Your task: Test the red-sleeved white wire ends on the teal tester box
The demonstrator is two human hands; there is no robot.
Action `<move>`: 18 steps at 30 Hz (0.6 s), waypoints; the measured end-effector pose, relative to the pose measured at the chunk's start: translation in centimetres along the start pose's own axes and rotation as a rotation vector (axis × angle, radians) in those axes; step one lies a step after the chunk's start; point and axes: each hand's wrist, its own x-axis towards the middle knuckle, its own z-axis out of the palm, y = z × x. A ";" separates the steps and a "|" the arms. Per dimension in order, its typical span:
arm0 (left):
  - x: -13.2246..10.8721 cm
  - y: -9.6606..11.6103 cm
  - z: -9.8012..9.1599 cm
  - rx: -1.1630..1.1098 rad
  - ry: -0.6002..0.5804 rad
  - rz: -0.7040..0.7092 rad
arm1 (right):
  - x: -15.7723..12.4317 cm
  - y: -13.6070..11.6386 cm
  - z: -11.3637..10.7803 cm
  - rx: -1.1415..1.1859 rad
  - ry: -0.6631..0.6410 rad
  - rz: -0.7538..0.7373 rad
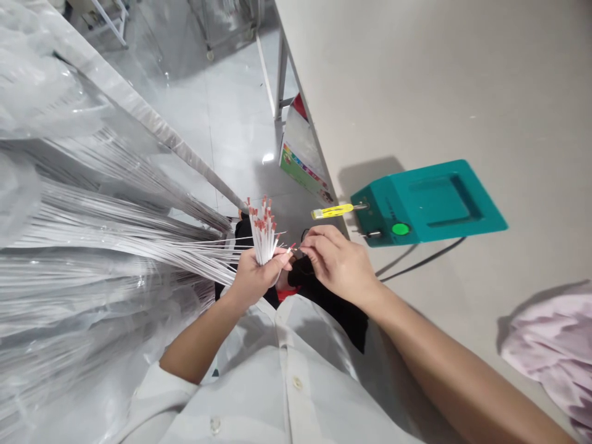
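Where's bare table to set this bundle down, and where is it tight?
Widest free patch: the table beyond the teal box. A smaller one lies between the black cable and the pink cloth. Crowded: around the left hand gripping the bundle, the right hand pinching a strand, and the bagged wires on the left.

The bundle (261, 237) of thin white wires with red tips stands upright, tips fanned out on top, its lower end gripped in the left hand (252, 277). One red-tipped wire (290, 248) lies nearly level just beside it, pinched by the right hand (335, 259).
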 end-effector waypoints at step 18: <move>0.0 -0.2 -0.7 -0.179 -0.125 -0.069 | 0.1 -0.5 -0.1 0.779 -0.024 0.476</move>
